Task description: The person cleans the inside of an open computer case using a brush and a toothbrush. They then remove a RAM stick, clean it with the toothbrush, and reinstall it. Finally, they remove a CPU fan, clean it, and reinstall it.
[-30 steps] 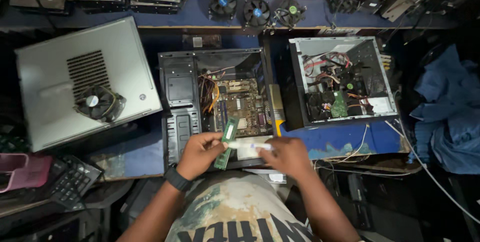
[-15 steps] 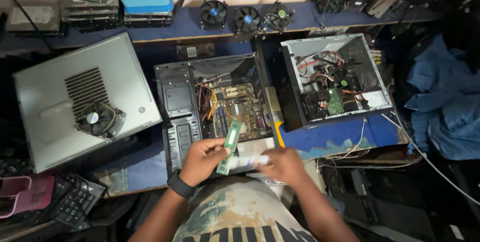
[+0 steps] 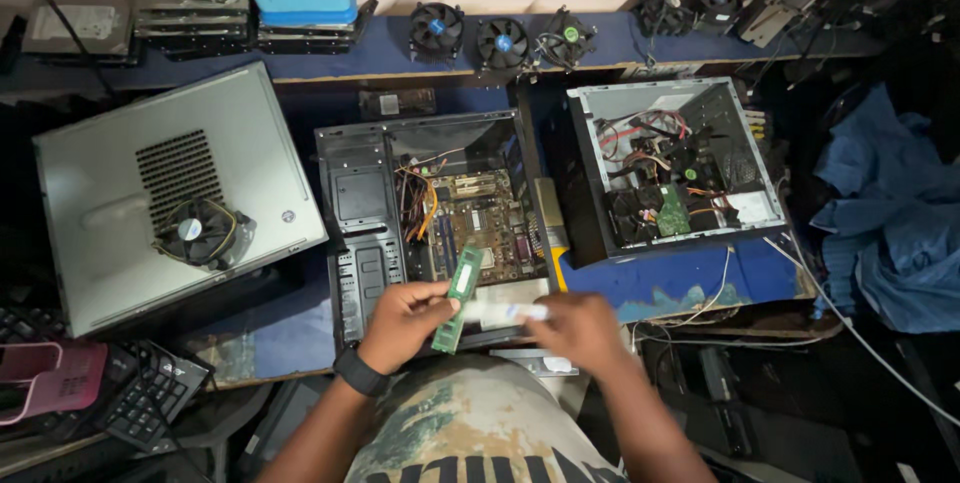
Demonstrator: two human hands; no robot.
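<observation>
Right now the left hand (image 3: pixel 400 318) pinches a green memory stick (image 3: pixel 456 286) upright over the open computer case (image 3: pixel 360 243), while the right hand (image 3: pixel 580 328) grips a blurred white strip (image 3: pixel 505 313) touching it.

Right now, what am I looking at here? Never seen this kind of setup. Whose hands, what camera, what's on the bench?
This is one picture from a camera worn on a person's head, looking down at their own two bare hands; there is no robot. The left hand, with a dark watch at the wrist, holds a green memory stick by its edge. The right hand is blurred and presses a small whitish piece against the stick; I cannot tell what it is. Beneath them lies an open computer case with its board exposed. A second open case sits to the right, a grey side panel carrying a cooler fan to the left, and three loose fans line the shelf behind.
</observation>
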